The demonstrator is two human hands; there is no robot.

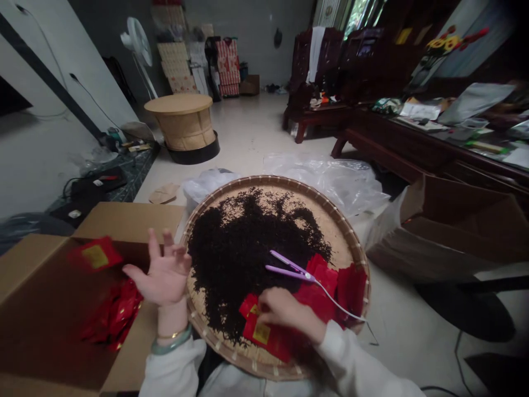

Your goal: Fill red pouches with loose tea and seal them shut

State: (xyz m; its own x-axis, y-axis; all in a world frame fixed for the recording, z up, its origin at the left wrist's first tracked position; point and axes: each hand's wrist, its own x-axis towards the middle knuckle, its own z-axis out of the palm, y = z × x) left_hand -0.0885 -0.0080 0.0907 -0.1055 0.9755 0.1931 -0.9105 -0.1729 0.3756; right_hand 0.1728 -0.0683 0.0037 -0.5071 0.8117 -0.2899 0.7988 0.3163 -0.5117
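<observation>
Left hand (163,278): spread wide
Right hand (283,309): curled at packets (260,332), hold unclear
Packets: red, flat, yellow-labelled

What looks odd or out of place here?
A yellow-labelled red packet seems to hang in mid-air over the open brown cardboard box; odd, because the spread left hand beside it is not gripping it.

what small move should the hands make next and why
Probably lift a red packet with the right hand: it is right at the packets on the round tray, while the left hand is open, holding nothing, and a blurred packet shows over the cardboard box.
</observation>
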